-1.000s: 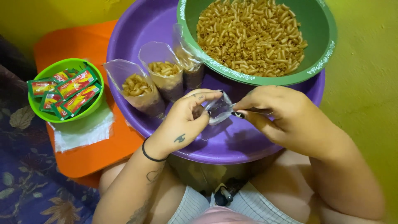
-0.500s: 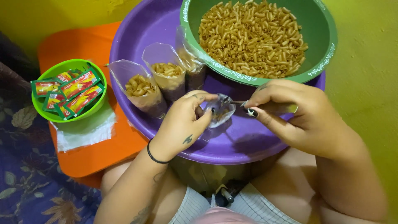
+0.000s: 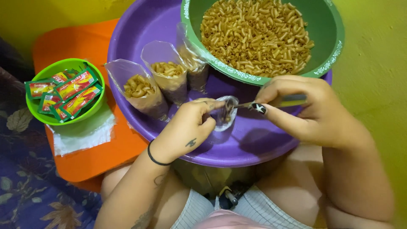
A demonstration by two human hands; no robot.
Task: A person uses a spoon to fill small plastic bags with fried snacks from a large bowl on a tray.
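The left hand (image 3: 186, 127) pinches a small clear bag (image 3: 224, 113) over the purple basin (image 3: 140, 34), thumb and forefinger closed on the bag's rim so its mouth gapes toward the right. The right hand (image 3: 305, 110) grips a spoon (image 3: 271, 102), fingers curled tight round the handle, and the spoon's tip now sits inside the bag's mouth. A second ago the bag was flat and crumpled between both hands, with no spoon showing; half a second ago the spoon had just reached the rim. So the bag has gone from being teased open to being filled, and this looks like the loading stage of one more bag.

Relative to the basin: the bag hangs above its near inner slope. The green bowl (image 3: 330, 63) of fried macaroni (image 3: 254, 34) rests on the basin's far rim. Three filled bags (image 3: 163, 78) lean along the basin's left inner wall, unchanged. Outside the basin to the left, a lime bowl (image 3: 44, 119) holds red-and-green sachets (image 3: 70, 93), standing on an orange mat (image 3: 97, 157) beside a sheet of clear plastic (image 3: 85, 133).
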